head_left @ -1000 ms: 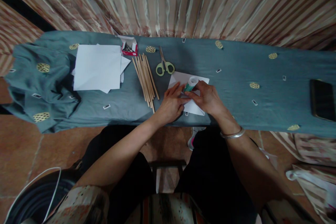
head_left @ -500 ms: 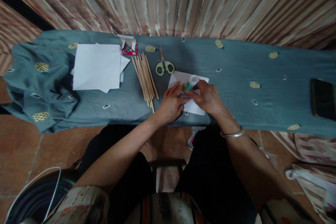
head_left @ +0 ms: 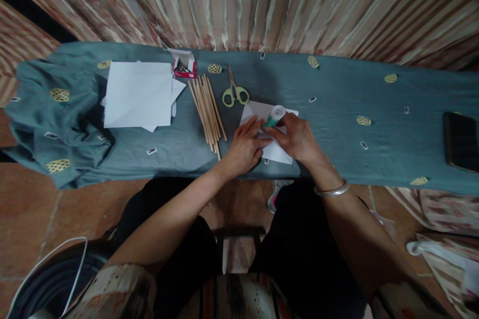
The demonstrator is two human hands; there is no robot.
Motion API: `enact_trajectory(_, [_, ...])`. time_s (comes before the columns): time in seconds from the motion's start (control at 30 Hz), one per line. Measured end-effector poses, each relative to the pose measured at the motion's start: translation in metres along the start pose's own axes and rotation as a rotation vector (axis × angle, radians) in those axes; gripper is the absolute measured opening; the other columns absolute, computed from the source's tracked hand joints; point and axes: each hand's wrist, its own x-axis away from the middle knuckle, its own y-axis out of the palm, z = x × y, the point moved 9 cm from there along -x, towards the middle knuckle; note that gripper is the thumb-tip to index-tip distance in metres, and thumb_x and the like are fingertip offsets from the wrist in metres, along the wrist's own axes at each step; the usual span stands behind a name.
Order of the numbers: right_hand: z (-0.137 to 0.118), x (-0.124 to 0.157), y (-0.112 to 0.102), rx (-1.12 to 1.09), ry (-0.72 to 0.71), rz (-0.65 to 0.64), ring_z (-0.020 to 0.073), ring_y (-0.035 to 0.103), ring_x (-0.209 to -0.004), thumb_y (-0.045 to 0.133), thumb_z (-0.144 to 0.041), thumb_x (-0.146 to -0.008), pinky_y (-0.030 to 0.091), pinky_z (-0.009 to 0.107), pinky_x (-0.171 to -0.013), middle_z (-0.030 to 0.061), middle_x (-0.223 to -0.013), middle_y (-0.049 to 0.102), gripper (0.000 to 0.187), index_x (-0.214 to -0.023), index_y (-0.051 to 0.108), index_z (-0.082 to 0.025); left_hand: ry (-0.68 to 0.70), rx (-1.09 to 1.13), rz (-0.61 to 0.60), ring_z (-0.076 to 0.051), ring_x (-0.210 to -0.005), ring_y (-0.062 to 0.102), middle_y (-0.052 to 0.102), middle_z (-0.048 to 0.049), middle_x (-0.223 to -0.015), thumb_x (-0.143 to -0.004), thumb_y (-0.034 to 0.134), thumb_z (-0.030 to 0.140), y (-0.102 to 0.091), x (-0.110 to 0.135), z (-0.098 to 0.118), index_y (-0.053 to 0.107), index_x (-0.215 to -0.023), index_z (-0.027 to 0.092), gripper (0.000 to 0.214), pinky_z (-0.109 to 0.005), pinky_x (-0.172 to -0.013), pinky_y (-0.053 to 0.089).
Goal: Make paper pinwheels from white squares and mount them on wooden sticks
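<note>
A green and white glue stick [head_left: 275,115] is gripped by my right hand [head_left: 296,135], tilted with its lower end down at a folded white paper [head_left: 278,153]. My left hand [head_left: 245,146] lies on the same paper with fingers stretched out, pressing it to the cloth. The glue stick's tip is hidden between my hands. Left of the paper lies a bundle of thin wooden sticks [head_left: 206,112]. Scissors with green handles [head_left: 235,93] rest just above the paper, blades pointing away.
A stack of white paper sheets [head_left: 137,94] lies at the left, beside a red and white box [head_left: 184,68] of small metal pieces. A dark phone [head_left: 461,141] is near the right end of the blue-green cloth [head_left: 337,89]. A black bucket [head_left: 62,276] stands on the floor.
My right hand and the glue stick have shifted very slightly to the right. My left hand stays flat on the paper; everything else looks the same.
</note>
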Motion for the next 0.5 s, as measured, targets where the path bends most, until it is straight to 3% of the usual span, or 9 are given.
enact_trajectory(0.23, [0.0012, 0.0000, -0.0011, -0.005, 0.017, -0.007, 0.0274, 0.066, -0.081, 0.052, -0.050, -0.090, 0.051, 0.040, -0.072, 0.0116, -0.086, 0.069, 0.036, -0.096, 0.065, -0.017, -0.001, -0.002, -0.001, -0.032, -0.149, 0.019, 0.033, -0.0054, -0.158, -0.083, 0.051, 0.010, -0.0009, 0.0001, 0.0000, 0.065, -0.125, 0.026, 0.048, -0.058, -0.116, 0.024])
enact_trajectory(0.5, [0.0047, 0.0033, -0.0026, 0.001, 0.038, 0.010, 0.0277, 0.066, -0.079, 0.057, -0.046, -0.088, 0.052, 0.041, -0.072, 0.0114, -0.084, 0.069, 0.030, -0.093, 0.065, -0.017, -0.016, -0.017, -0.021, -0.032, -0.149, 0.018, 0.033, -0.0077, -0.158, -0.083, 0.052, 0.009, -0.0004, -0.0001, 0.0007, 0.065, -0.124, 0.023, 0.046, -0.056, -0.117, 0.023])
